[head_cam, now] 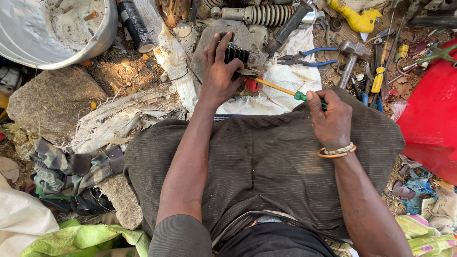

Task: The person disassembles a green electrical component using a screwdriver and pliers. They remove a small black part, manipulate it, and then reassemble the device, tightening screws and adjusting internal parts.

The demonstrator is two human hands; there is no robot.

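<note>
While both hands work over a flat stone, the scene reads so:
Left hand (220, 71): fingers spread and curled over a black finned part (235, 53), pressing it onto the grey stone block (209, 45).
Right hand (330, 120): closed around the green handle of a screwdriver (281, 89).
Screwdriver: yellow shaft runs from the right hand to the left thumb, tip at the part beside a red piece (253, 85).
Beyond the right hand: blue-handled pliers (304, 59), hammer (350, 59).
Beyond the left hand: coil spring (269, 14).

Two hands, left hand (220, 76) and right hand (332, 121), one yellow-shafted screwdriver (281, 89), one finned black part (235, 53), one hammer (349, 59), one pair of blue-handled pliers (304, 59), one coil spring (269, 14), one grey basin (102, 38), one black spray can (135, 24)
</note>
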